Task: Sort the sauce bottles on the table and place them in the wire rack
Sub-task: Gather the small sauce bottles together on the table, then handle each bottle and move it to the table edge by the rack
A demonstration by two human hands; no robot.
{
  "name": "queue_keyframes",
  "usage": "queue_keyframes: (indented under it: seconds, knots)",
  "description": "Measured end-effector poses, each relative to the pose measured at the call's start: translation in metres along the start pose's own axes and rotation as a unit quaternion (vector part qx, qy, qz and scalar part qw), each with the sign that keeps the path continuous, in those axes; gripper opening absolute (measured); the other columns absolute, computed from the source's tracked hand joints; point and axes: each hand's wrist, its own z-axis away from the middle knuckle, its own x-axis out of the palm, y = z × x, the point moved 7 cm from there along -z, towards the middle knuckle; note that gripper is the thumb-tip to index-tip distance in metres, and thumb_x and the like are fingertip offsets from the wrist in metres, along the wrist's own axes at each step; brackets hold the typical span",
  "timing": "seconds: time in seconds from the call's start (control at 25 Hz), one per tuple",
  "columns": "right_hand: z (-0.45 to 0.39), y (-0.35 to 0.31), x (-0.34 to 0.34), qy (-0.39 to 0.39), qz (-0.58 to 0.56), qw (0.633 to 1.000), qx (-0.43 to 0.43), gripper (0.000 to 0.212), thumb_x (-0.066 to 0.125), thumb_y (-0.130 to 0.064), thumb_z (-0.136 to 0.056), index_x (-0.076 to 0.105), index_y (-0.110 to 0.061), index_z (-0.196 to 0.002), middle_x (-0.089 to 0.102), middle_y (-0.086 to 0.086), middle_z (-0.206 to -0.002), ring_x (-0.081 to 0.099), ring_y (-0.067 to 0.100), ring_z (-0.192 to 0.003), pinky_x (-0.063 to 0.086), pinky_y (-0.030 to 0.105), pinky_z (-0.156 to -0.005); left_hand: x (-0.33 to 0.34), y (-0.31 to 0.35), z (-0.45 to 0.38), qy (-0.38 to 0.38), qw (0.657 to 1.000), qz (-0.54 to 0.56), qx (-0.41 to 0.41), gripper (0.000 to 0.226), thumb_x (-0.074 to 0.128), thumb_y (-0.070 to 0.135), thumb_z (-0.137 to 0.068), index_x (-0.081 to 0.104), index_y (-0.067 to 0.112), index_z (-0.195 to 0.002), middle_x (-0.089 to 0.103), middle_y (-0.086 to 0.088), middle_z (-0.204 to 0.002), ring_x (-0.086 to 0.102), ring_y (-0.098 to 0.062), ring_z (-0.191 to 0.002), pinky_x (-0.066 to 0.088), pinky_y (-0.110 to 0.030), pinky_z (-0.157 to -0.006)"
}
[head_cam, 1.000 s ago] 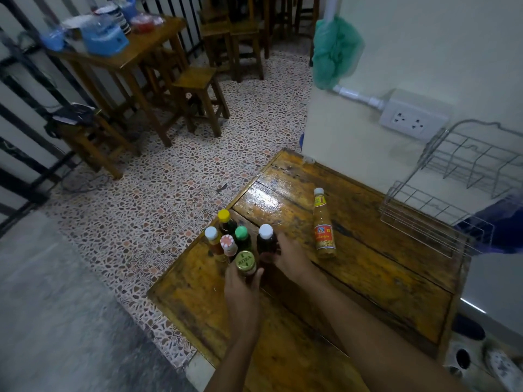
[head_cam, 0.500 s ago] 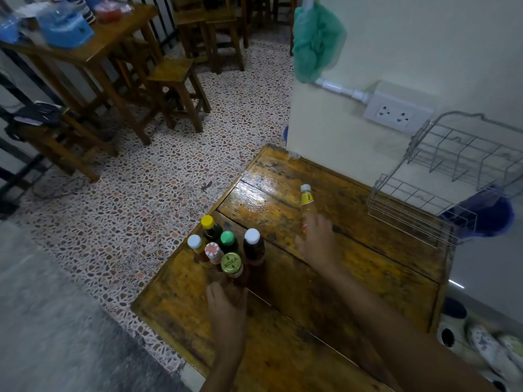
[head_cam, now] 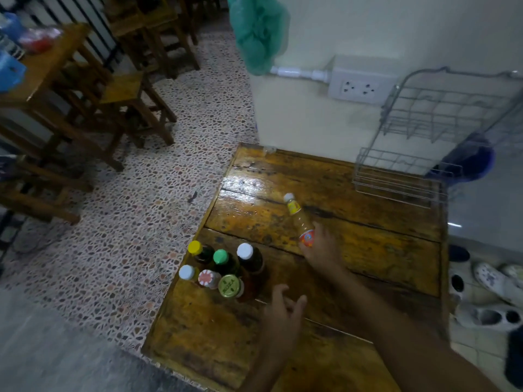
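Observation:
Several sauce bottles (head_cam: 223, 267) with yellow, green, white, red-patterned and gold caps stand bunched near the left edge of the worn wooden table (head_cam: 368, 250). My right hand (head_cam: 322, 250) grips the lower part of an orange sauce bottle (head_cam: 300, 219) with a white cap and yellow neck label; the bottle tilts to the left. My left hand (head_cam: 283, 312) hovers just right of the bunch with fingers spread, holding nothing. The two-tier wire rack (head_cam: 410, 171) stands at the table's far right corner against the wall, with nothing in it.
A wall socket (head_cam: 359, 87) and a green plastic bag (head_cam: 257, 32) hang on the wall behind the table. Wooden stools and tables (head_cam: 127, 108) stand on the speckled floor to the left. Shoes (head_cam: 492, 284) lie on the floor at the right.
My right hand left the bunch, reached the orange bottle and took hold of it, tilting it. My left hand let go of the gold-capped bottle and drew back to the right.

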Motion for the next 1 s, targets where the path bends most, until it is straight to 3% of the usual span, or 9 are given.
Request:
queue_keyframes:
  seconds: [0.08, 0.16, 0.32, 0.4, 0.48, 0.6, 0.68, 0.76, 1.0]
  knots:
    - [0.042, 0.019, 0.004, -0.013, -0.050, 0.999, -0.005, 0.076, 0.074, -0.035, -0.087, 0.037, -0.015, -0.151, 0.053, 0.011, -0.141, 0.052, 0.029, -0.124, 0.044, 0.040, -0.102, 0.007, 0.021, -0.015, 0.008, 0.999, -0.037, 0.012, 0.041, 0.041, 0.069, -0.099, 0.050, 0.036, -0.122, 0.068, 0.012, -0.089, 0.067, -0.007, -0.083, 0.057, -0.035, -0.074]
    - [0.085, 0.034, 0.006, -0.015, -0.091, 0.996, -0.013, 0.073, 0.076, -0.034, -0.087, 0.041, -0.020, -0.149, 0.055, 0.004, -0.139, 0.055, 0.021, -0.123, 0.046, 0.033, -0.100, 0.013, 0.030, -0.029, 0.007, 1.000, 0.021, -0.020, 0.046, 0.042, 0.072, -0.097, 0.052, 0.032, -0.116, 0.067, 0.014, -0.097, 0.067, -0.013, -0.094, 0.057, -0.044, -0.089]
    - [0.154, 0.039, -0.009, -0.051, -0.213, 0.975, -0.027, 0.068, 0.077, -0.036, -0.076, 0.044, -0.037, -0.136, 0.065, -0.009, -0.116, 0.064, -0.004, -0.096, 0.051, 0.012, -0.073, 0.036, 0.043, -0.028, -0.073, 0.964, 0.248, -0.067, 0.052, 0.082, 0.059, -0.080, 0.066, 0.025, -0.116, 0.075, -0.002, -0.113, 0.072, -0.022, -0.108, 0.056, -0.052, -0.102]
    - [0.179, 0.035, -0.028, -0.069, -0.238, 0.967, -0.065, 0.063, 0.075, -0.040, -0.076, 0.046, -0.038, -0.133, 0.066, -0.016, -0.114, 0.065, -0.006, -0.098, 0.053, 0.015, -0.079, 0.039, 0.053, -0.011, -0.094, 0.942, 0.319, -0.044, 0.045, 0.094, 0.045, -0.067, 0.071, 0.028, -0.103, 0.079, -0.010, -0.105, 0.076, -0.030, -0.102, 0.059, -0.053, -0.097]
    - [0.192, 0.030, -0.063, -0.057, -0.203, 0.968, -0.136, 0.040, 0.069, -0.033, -0.087, 0.058, -0.033, -0.125, 0.068, -0.016, -0.113, 0.064, -0.004, -0.101, 0.053, 0.022, -0.085, 0.035, 0.062, 0.007, -0.097, 0.938, 0.331, 0.014, 0.040, 0.094, 0.037, -0.063, 0.071, 0.030, -0.095, 0.079, -0.014, -0.101, 0.076, -0.034, -0.096, 0.063, -0.049, -0.087]
    - [0.192, 0.013, -0.142, 0.077, -0.105, 0.969, -0.208, 0.009, 0.054, -0.034, -0.098, 0.061, -0.032, -0.104, 0.062, -0.017, -0.098, 0.058, -0.002, -0.091, 0.049, 0.022, -0.076, 0.023, 0.076, 0.030, -0.103, 0.949, 0.279, 0.100, 0.032, 0.086, 0.028, -0.063, 0.069, 0.032, -0.090, 0.077, -0.009, -0.084, 0.073, -0.026, -0.076, 0.060, -0.034, -0.066]
    - [0.191, -0.011, -0.184, 0.137, -0.051, 0.960, -0.239, 0.020, 0.048, -0.048, -0.102, 0.057, -0.033, -0.112, 0.058, -0.018, -0.104, 0.056, -0.002, -0.092, 0.049, 0.019, -0.074, 0.022, 0.093, 0.051, -0.153, 0.946, 0.235, 0.164, 0.034, 0.083, 0.020, -0.068, 0.069, 0.031, -0.097, 0.077, -0.013, -0.082, 0.073, -0.027, -0.072, 0.061, -0.036, -0.065]
    - [0.195, -0.037, -0.202, 0.138, 0.017, 0.943, -0.302, 0.029, 0.041, -0.054, -0.104, 0.055, -0.031, -0.113, 0.056, -0.013, -0.105, 0.055, 0.004, -0.089, 0.049, 0.025, -0.071, 0.020, 0.109, 0.068, -0.194, 0.938, 0.185, 0.222, 0.043, 0.082, 0.014, -0.071, 0.068, 0.030, -0.108, 0.076, -0.014, -0.084, 0.072, -0.026, -0.072, 0.060, -0.040, -0.068]
    - [0.219, -0.064, -0.225, 0.143, 0.209, 0.860, -0.443, 0.041, 0.031, -0.056, -0.105, 0.050, -0.023, -0.090, 0.048, -0.007, -0.083, 0.039, 0.007, -0.071, 0.045, 0.032, -0.052, 0.009, 0.128, 0.088, -0.294, 0.912, 0.086, 0.272, 0.058, 0.086, 0.017, -0.077, 0.063, 0.037, -0.126, 0.078, -0.011, -0.094, 0.075, -0.025, -0.080, 0.060, -0.034, -0.072]
